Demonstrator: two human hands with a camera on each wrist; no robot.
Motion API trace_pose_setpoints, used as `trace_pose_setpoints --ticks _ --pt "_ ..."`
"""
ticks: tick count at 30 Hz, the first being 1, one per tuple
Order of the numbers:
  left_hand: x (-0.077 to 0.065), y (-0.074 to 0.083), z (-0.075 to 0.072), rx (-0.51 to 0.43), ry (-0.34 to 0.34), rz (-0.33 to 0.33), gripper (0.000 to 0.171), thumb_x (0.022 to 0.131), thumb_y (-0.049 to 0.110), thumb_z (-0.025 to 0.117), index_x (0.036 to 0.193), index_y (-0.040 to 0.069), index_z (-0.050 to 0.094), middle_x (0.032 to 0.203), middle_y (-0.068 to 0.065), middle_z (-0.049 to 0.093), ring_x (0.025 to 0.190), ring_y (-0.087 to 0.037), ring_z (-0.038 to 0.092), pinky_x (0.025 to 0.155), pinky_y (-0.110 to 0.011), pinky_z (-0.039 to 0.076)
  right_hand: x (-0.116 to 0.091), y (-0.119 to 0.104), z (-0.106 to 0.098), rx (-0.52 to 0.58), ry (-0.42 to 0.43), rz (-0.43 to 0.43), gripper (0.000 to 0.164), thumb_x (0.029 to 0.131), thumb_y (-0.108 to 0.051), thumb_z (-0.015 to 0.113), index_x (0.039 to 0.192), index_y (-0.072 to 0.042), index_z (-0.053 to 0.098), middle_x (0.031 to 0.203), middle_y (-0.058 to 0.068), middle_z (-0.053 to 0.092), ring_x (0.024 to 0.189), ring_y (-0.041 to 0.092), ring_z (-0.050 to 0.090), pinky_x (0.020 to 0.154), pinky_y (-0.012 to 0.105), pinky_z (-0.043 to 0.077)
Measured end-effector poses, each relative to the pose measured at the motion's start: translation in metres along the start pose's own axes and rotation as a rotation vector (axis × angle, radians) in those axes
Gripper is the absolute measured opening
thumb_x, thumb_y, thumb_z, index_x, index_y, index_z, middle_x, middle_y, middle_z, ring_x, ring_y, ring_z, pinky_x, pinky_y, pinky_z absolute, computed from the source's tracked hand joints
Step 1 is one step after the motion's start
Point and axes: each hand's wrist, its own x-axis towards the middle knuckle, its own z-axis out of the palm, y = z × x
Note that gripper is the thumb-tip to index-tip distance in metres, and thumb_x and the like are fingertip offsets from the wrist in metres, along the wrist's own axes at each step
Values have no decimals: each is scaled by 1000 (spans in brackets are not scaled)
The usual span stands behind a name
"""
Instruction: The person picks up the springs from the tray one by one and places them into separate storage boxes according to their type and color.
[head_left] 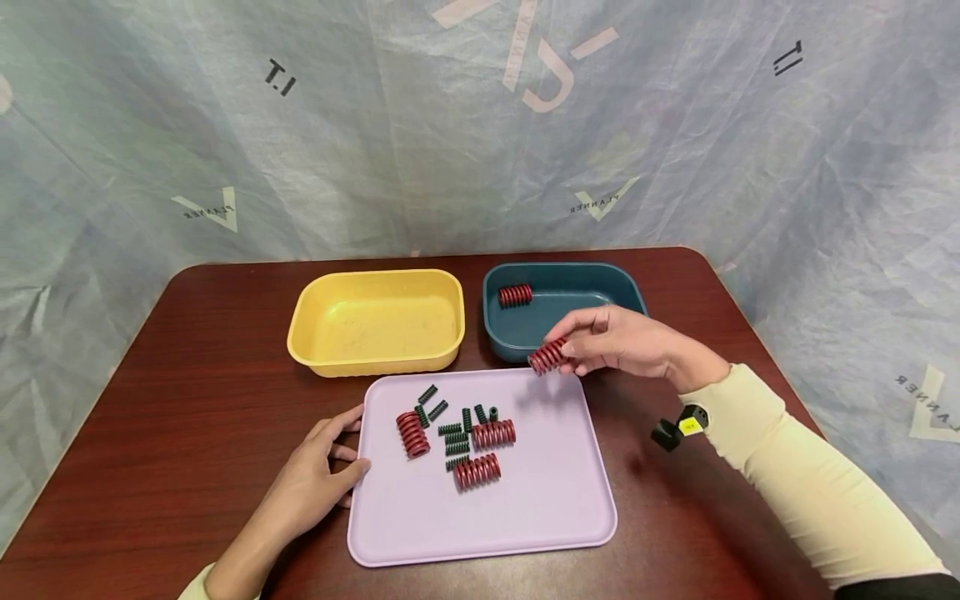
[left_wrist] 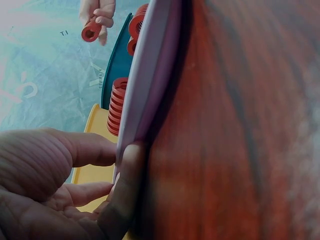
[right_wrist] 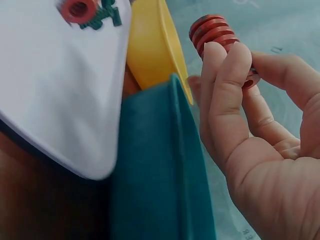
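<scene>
My right hand (head_left: 611, 342) pinches a red coil spring (head_left: 548, 357) between thumb and fingers, above the tray's far right corner and the near rim of the blue bin (head_left: 517, 350). In the right wrist view the held spring (right_wrist: 215, 32) is tilted. One red spring (head_left: 515, 295) lies inside the blue bin. My left hand (head_left: 311, 475) grips the left edge of the lilac tray (head_left: 547, 508), thumb and fingers on either side of the rim in the left wrist view. On the tray lie three large red springs (head_left: 477, 472) and several small dark green springs (head_left: 456, 437).
A yellow bin (head_left: 375, 365) stands behind the tray, left of the blue bin. The brown wooden table (head_left: 187, 400) extends around them, and a pale printed sheet (head_left: 420, 150) hangs behind and beside it. A black device with a yellow label (head_left: 690, 423) sits at the right wrist.
</scene>
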Motion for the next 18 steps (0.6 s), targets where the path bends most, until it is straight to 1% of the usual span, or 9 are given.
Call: trace_pose_setpoints --ticks 2,5,9,13,18 --pt "0 0 0 -4 3 3 68 91 -5 73 152 8 46 137 -17 50 101 -26 65 49 -31 60 2 -7 -4 -14 16 -1 24 102 2 59 124 0 68 110 19 71 92 24 72 85 37 62" --pt "0 -1 0 -9 5 5 68 91 -6 74 152 8 47 137 -17 50 101 -27 65 49 -31 60 5 -16 -10 -29 47 13 24 103 1 59 124 -3 68 112 17 70 95 25 72 85 36 62" --pt "0 -1 0 -10 6 4 68 91 -6 74 152 8 47 137 -17 50 101 -27 65 49 -31 60 9 -27 -16 -31 88 26 29 103 -2 60 132 -1 64 113 15 69 99 27 72 87 37 62" --pt "0 0 0 -12 6 4 68 91 -6 73 152 8 47 137 -17 50 101 -27 65 49 -31 60 12 -34 -23 -25 118 32 34 104 -3 60 138 2 60 112 15 70 100 28 72 89 38 61" --pt "-1 0 0 -21 3 2 68 91 -6 73 152 7 47 137 -17 50 101 -27 65 49 -31 60 18 -41 -29 -15 150 40 33 104 -3 60 137 1 62 115 17 70 97 26 73 87 36 62"
